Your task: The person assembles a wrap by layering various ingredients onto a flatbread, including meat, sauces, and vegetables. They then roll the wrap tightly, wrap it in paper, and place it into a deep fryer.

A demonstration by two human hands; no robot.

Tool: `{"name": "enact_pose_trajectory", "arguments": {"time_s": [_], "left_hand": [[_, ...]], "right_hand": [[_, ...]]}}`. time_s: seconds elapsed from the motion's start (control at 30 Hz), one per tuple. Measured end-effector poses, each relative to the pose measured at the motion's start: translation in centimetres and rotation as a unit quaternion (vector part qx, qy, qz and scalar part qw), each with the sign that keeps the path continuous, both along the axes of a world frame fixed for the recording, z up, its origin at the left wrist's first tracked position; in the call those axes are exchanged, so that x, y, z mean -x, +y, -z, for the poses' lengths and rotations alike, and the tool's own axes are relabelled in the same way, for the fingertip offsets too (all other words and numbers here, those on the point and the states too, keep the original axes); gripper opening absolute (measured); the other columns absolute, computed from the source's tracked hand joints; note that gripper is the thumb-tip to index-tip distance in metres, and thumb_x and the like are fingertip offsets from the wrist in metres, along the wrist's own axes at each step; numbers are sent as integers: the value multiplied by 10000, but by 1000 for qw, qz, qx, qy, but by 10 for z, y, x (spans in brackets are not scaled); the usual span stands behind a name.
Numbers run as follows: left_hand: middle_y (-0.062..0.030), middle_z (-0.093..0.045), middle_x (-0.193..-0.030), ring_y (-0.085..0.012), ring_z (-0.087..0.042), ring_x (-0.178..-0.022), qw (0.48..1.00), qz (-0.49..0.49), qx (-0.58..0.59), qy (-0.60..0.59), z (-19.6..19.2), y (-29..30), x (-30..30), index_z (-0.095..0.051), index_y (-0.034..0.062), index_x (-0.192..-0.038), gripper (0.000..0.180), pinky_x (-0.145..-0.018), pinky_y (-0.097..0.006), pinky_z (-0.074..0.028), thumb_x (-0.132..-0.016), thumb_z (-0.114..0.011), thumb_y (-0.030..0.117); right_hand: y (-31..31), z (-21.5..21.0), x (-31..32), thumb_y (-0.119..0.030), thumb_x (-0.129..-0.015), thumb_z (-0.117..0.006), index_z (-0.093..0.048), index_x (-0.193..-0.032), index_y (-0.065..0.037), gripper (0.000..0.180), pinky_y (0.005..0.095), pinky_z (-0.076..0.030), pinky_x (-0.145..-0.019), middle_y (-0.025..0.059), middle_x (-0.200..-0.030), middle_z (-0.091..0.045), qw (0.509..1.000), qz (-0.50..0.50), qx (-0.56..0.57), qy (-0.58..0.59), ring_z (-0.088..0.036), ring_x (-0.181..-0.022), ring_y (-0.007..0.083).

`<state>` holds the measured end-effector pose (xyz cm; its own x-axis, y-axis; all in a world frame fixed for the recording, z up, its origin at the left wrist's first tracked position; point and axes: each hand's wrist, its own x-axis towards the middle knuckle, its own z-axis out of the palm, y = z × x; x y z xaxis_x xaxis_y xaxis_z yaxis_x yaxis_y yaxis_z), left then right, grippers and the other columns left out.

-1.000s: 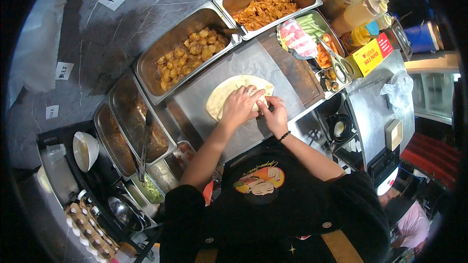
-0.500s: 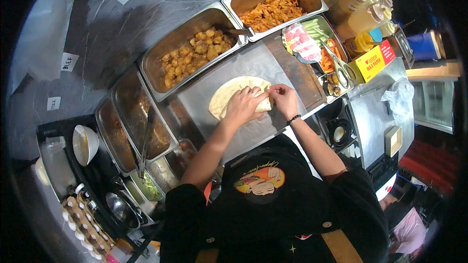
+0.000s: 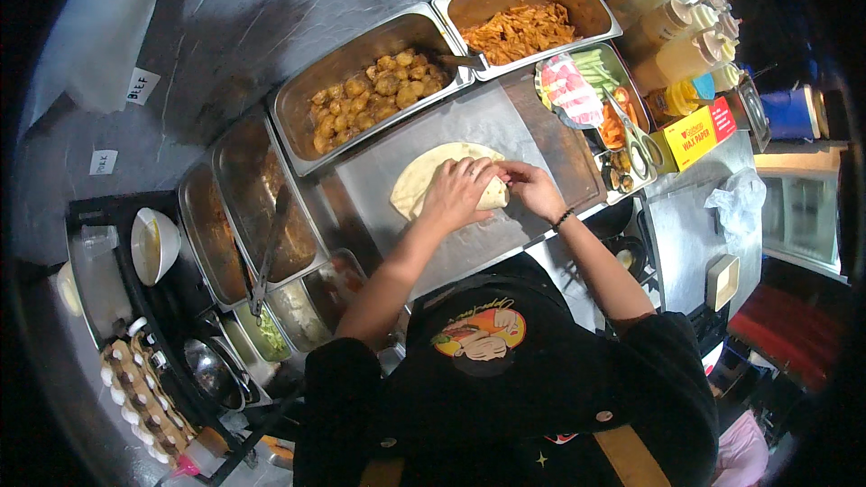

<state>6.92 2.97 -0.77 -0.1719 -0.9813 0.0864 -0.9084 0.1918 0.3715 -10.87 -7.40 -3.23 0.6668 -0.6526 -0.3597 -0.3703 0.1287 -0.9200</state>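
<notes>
A pale round flatbread lies on a sheet of paper spread over the steel counter. My left hand presses down on the flatbread's near side with its fingers curled over the edge. My right hand pinches the flatbread's right edge, folding it inward, and a dark bead bracelet sits on that wrist. Both hands touch each other over the fold. What lies inside the fold is hidden by my fingers.
Steel pans hold fried potato chunks and shredded orange filling. A tray of cut vegetables, sauce bottles and a yellow box stand at right. More pans with tongs, a white bowl and an egg carton sit left.
My hands stay on the flatbread; the right hand has shifted to its right edge and the fold has tightened. The view has tilted slightly.
</notes>
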Motion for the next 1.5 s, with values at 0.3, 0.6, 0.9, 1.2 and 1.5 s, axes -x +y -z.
{"name": "enact_pose_trajectory", "arguments": {"time_s": [0.3,0.6,0.9,1.2,1.5], "left_hand": [[-93,-543,-1241,-257,-493,-1188,995,-43,-87,-10,17,-1,-5,-481,90,-1288,855,-984,-433,-367,-568,-861,350],[-165,-461,-1338,-361,-451,-1249,934,-317,-61,154,-14,84,-42,-427,83,-1365,848,-1036,-471,-377,-637,-851,180],[-198,-397,-1399,-347,-449,-1260,797,-486,108,342,37,109,21,-622,-4,-1159,362,-1048,-425,-382,-875,-682,214],[-218,-519,-1292,-368,-482,-1215,847,-435,63,299,29,96,15,-539,26,-1273,357,-1032,-448,-379,-947,-542,171],[-160,-449,-1394,-349,-444,-1283,960,-230,60,144,18,93,-12,-419,86,-1400,780,-1077,-442,-373,-730,-784,248]], "right_hand": [[36,-37,-20,-319,-770,-752,-332,-1364,54,818,438,-418,-1009,277,-1297,-454,920,-126,368,38,-470,-1210,431],[27,-22,-31,-466,-725,-752,-391,-1413,-110,854,461,-422,-966,188,-1218,-522,831,-285,465,112,-491,-1141,368],[39,-23,-44,-455,-661,-781,-439,-1359,-140,838,452,-429,-874,145,-1177,-545,803,-262,519,132,-510,-1096,332],[41,-16,-42,-475,-676,-766,-466,-1356,-118,824,470,-420,-904,158,-1177,-554,790,-265,539,124,-513,-1087,356],[32,-18,-42,-488,-705,-737,-503,-1318,-125,750,426,-437,-860,120,-1125,-589,784,-281,544,103,-541,-1014,305]]}}
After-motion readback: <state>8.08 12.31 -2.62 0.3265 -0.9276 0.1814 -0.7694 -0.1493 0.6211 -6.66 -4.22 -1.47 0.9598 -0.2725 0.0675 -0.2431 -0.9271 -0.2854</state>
